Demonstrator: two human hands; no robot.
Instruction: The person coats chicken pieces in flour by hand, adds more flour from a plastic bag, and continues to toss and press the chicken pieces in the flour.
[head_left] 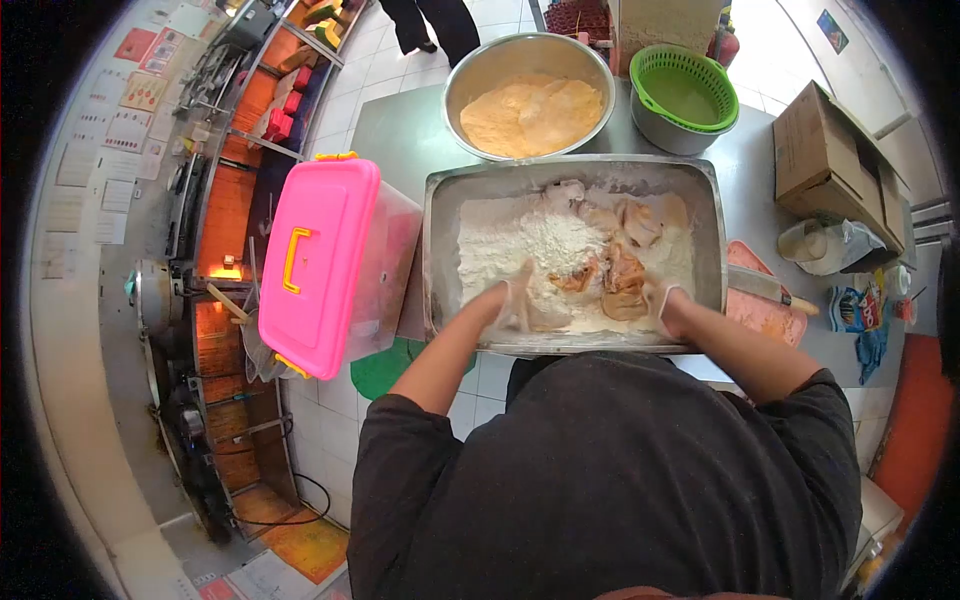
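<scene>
Steel table (pixel 400 130): left hand (pixel 512 300), right hand (pixel 662 300) in tray (pixel 433 250), chicken (pixel 622 272) between.

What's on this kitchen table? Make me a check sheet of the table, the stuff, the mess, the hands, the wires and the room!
Surface: steel table, crowded.
Job's things: metal tray holding flour and meat pieces.
Clutter: pink box, steel bowl, green colander, cardboard box.
Hands: left hand and right hand, gloved, both in the flour.
Cables: black cable on the floor.
Surroundings: white floor tiles, shelves, another person's legs.
</scene>
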